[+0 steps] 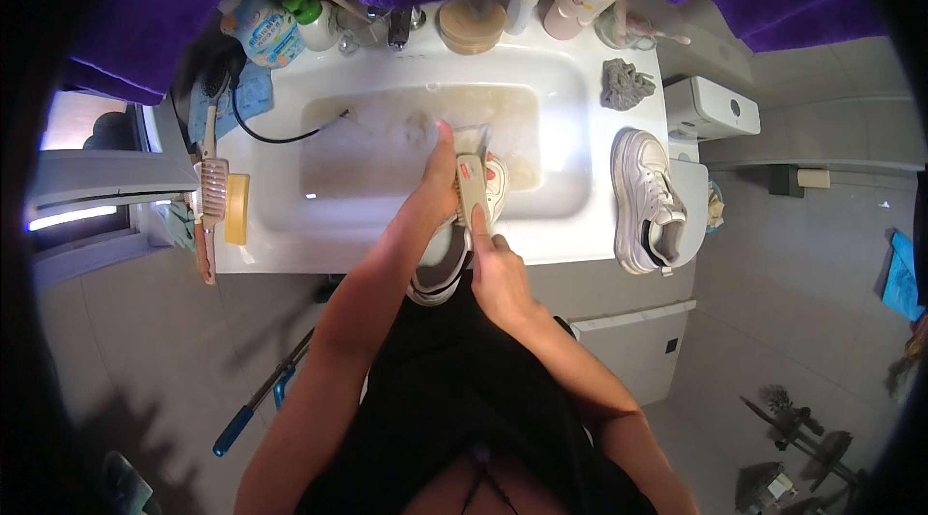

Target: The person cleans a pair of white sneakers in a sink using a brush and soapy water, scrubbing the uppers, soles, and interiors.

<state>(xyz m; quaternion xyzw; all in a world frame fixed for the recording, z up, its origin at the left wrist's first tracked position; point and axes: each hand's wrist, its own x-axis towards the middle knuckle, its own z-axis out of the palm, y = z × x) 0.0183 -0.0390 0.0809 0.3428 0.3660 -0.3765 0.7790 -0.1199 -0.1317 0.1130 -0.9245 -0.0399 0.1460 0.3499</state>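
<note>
A white sneaker is held over the front part of the sink, its heel toward me. My left hand grips the shoe along its left side; the fingers are partly hidden behind it. A beige scrub brush lies against the shoe's upper, bristles turned to the left. Its near end is in my right hand, fingers closed round the handle and thumb along its back. Cloudy brownish water fills the bottom of the white sink beyond the shoe.
Another white sneaker stands on the right counter, with a crumpled grey cloth behind it. Bottles, the faucet and a round tan container line the back. Hairbrushes and a yellow block sit at the left edge.
</note>
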